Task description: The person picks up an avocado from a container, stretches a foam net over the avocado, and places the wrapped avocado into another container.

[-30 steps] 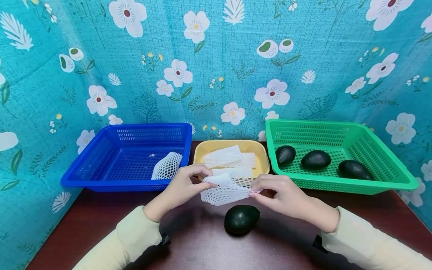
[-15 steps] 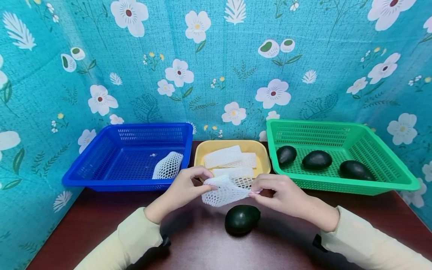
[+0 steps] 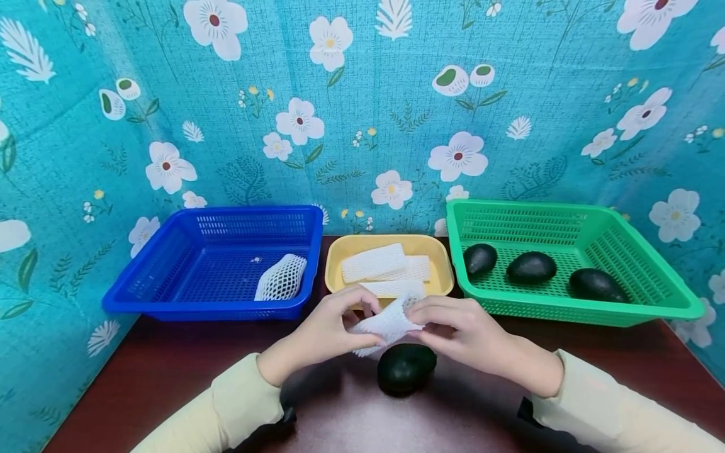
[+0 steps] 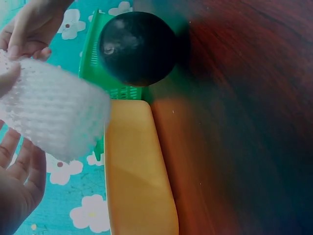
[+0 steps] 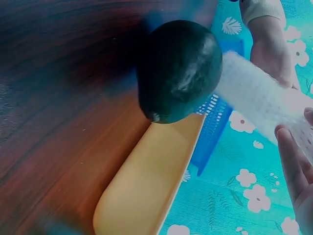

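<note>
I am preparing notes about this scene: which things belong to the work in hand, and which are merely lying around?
Likely belonging:
held white net
dark fruit on table
spare nets in yellow tray
three fruits in green basket
blue basket with bulging white net

Apparently just there:
tiny white bit in blue basket
floral cloth behind

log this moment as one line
left hand: holds white net sleeve; right hand: likewise; dark green fruit: on table, uncovered

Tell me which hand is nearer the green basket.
Right. The right hand is in front of the green basket, near its left corner; the left hand is farther off to its left.
</note>
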A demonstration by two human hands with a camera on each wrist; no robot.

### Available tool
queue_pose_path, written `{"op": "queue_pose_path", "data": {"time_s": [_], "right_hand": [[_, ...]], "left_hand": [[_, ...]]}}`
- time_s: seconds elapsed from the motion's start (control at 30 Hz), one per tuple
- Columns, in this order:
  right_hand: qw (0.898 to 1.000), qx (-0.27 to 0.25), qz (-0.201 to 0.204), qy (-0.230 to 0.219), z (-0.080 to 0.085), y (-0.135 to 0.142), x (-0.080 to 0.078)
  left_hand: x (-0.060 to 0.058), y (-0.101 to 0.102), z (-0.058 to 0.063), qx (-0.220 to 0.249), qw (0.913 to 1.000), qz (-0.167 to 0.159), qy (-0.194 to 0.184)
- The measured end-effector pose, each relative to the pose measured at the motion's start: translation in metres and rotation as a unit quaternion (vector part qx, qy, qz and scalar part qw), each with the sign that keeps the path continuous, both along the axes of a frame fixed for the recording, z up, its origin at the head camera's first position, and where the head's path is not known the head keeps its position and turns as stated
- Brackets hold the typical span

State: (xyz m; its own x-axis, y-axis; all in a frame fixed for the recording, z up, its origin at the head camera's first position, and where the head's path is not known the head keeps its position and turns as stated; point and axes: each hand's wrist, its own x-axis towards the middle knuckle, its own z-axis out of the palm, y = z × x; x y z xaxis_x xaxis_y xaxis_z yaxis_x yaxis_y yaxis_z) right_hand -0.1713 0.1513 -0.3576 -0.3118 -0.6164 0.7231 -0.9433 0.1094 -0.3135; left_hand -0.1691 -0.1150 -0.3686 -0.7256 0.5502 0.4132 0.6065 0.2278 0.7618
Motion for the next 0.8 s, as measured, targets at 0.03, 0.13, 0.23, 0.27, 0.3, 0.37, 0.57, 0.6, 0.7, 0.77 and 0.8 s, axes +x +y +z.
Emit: {"op": "queue_pose_path", "data": {"time_s": [0.03, 0.13, 0.23, 0.27, 0.3, 0.37, 0.57, 0.6, 0.7, 0.77, 0.8], "right_hand": [[1.0, 0.002, 0.0, 0.007, 0.001, -0.001, 0.0], [1.0, 0.015, 0.0, 0.023, 0.002, -0.001, -0.001], [0.998, 0.042, -0.003, 0.042, 0.004, -0.002, 0.0], [0.998, 0.05, -0.003, 0.05, 0.004, -0.002, 0.0], [0.997, 0.055, -0.004, 0.057, 0.004, -0.002, 0.0], [0.996, 0.058, -0.01, 0.071, 0.004, -0.003, 0.001], [0.991, 0.034, -0.047, 0.12, 0.004, -0.001, 0.0], [0.99, 0.031, -0.051, 0.126, 0.004, 0.0, 0.0], [0.989, 0.02, -0.051, 0.139, 0.004, 0.002, 0.0], [0.988, 0.018, -0.047, 0.146, 0.004, 0.003, 0.0], [0.988, 0.018, -0.046, 0.148, 0.004, 0.004, 0.0]], "left_hand": [[0.0, -0.001, 0.0, 0.0, 1.0, -0.001, -0.007], [-0.001, -0.003, 0.001, 0.002, 0.9996, 0.005, -0.028], [-0.002, -0.006, 0.001, 0.013, 0.9991, 0.013, -0.039], [-0.003, -0.007, 0.0, 0.02, 0.9989, 0.016, -0.039], [-0.003, -0.008, 0.0, 0.027, 0.9987, 0.017, -0.039], [-0.004, -0.008, -0.001, 0.045, 0.9983, 0.018, -0.034], [-0.001, -0.012, 0.0, 0.087, 0.9957, 0.03, -0.015], [0.0, -0.014, 0.0, 0.091, 0.9952, 0.035, -0.013], [0.0, -0.018, 0.002, 0.1, 0.9938, 0.047, 0.001], [0.0, -0.021, 0.003, 0.106, 0.9929, 0.054, 0.006], [0.0, -0.022, 0.004, 0.107, 0.9925, 0.059, 0.007]]}}
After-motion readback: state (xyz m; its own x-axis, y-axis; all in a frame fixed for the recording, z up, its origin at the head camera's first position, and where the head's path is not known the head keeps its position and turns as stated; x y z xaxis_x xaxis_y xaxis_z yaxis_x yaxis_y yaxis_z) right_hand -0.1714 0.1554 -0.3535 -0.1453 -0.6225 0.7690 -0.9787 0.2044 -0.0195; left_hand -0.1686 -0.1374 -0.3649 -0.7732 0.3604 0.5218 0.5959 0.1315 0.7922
